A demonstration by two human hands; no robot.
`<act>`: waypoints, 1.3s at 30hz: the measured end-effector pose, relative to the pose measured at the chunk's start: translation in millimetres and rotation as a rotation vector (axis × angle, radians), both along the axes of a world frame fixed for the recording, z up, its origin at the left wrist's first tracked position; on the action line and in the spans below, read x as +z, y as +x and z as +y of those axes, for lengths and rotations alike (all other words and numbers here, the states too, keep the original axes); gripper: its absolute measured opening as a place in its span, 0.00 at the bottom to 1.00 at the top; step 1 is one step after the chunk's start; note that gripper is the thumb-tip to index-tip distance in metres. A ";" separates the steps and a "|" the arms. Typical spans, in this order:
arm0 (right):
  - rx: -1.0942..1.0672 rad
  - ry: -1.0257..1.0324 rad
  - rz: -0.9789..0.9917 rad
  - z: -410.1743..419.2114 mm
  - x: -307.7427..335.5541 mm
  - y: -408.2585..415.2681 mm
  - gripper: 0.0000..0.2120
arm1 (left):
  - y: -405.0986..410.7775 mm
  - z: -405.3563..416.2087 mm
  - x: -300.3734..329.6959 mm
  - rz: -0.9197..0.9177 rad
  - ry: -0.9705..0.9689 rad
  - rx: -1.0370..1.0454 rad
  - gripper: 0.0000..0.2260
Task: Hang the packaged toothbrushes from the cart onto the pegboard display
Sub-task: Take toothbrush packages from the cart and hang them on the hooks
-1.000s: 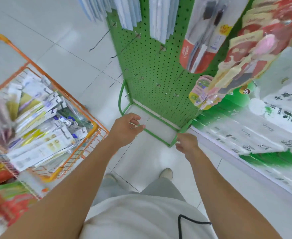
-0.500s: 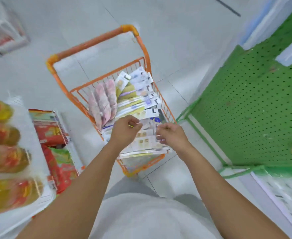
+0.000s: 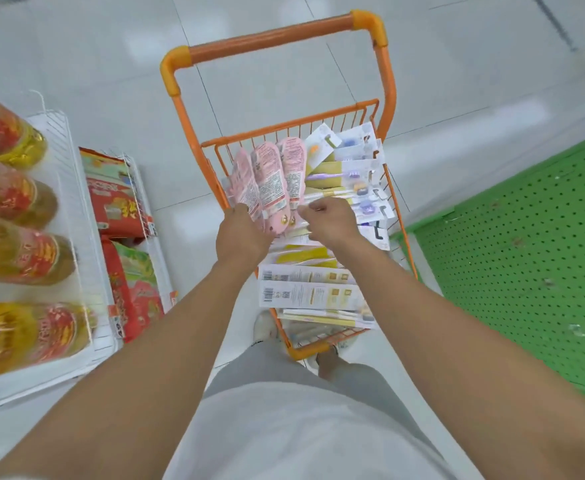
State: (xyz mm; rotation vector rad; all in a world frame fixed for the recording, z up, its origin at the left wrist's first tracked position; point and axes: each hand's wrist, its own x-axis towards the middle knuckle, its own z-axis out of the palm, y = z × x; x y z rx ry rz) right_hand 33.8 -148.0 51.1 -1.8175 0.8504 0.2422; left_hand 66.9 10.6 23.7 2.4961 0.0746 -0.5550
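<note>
The orange wire cart (image 3: pixel 277 31) stands right in front of me, full of packaged toothbrushes. Three pink packs (image 3: pixel 270 174) lie side by side at its far left, and several white and yellow packs (image 3: pixel 312 294) are stacked across the rest. My left hand (image 3: pixel 241 237) grips the near ends of the pink packs; its fingers are hidden beneath it. My right hand (image 3: pixel 331 220) is curled beside it, pinching the edge of a pack next to the pink ones. The green pegboard (image 3: pixel 526 254) is at the right, and this part of it carries no packs.
On the left, a white wire shelf (image 3: pixel 73 188) holds several bottles of yellow oil (image 3: pixel 7 199), with red snack bags (image 3: pixel 119 206) below. White tiled floor lies beyond the cart. My feet are just under the cart's near end.
My view has swung from the pegboard's foot to the cart. Both hands have moved from over the floor into the cart, then further in to the pink packs.
</note>
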 end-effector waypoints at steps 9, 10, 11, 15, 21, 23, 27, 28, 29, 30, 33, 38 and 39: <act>0.040 -0.011 0.181 -8.0 -38.6 43.8 0.15 | -3.0 1.2 3.2 -0.176 0.113 -0.025 0.07; 0.069 -0.030 0.156 -9.9 -37.0 44.3 0.16 | -2.7 5.7 7.9 -0.227 0.103 0.006 0.09; 0.086 -0.059 0.119 -11.9 -31.3 44.3 0.17 | -1.6 11.0 14.2 -0.284 0.084 0.044 0.11; 0.009 -0.196 -0.112 -27.2 8.7 31.5 0.16 | 8.2 30.4 51.4 -0.528 -0.102 0.188 0.13; -0.172 -0.009 -0.106 -67.5 66.8 -17.9 0.05 | 24.6 24.0 100.3 -0.394 -0.542 -0.096 0.09; -0.175 0.091 -0.101 -76.5 83.1 -35.1 0.11 | 27.6 16.1 104.5 -0.346 -0.570 -0.171 0.11; -0.314 0.441 -0.133 -88.9 102.0 -62.5 0.16 | 27.5 -3.5 106.4 -0.217 -0.587 -0.302 0.08; -0.362 0.527 -0.128 -90.9 105.4 -68.7 0.13 | 26.2 -9.3 105.5 -0.174 -0.602 -0.316 0.07; -0.400 0.621 -0.139 -92.9 108.4 -76.0 0.10 | 23.6 -14.9 104.6 -0.135 -0.615 -0.331 0.07; -0.422 0.726 -0.162 -94.0 110.0 -83.2 0.12 | 20.6 -19.7 103.3 -0.099 -0.623 -0.349 0.08; -0.352 0.937 -0.279 -97.9 111.8 -113.8 0.31 | 11.4 -32.5 104.0 0.027 -0.650 -0.409 0.08; -0.315 0.877 -0.402 -105.6 117.9 -172.5 0.23 | -7.3 -53.0 104.9 0.105 -0.683 -0.433 0.07; -0.382 0.803 -0.383 -107.0 120.4 -184.2 0.18 | -13.8 -58.6 105.3 0.106 -0.683 -0.447 0.07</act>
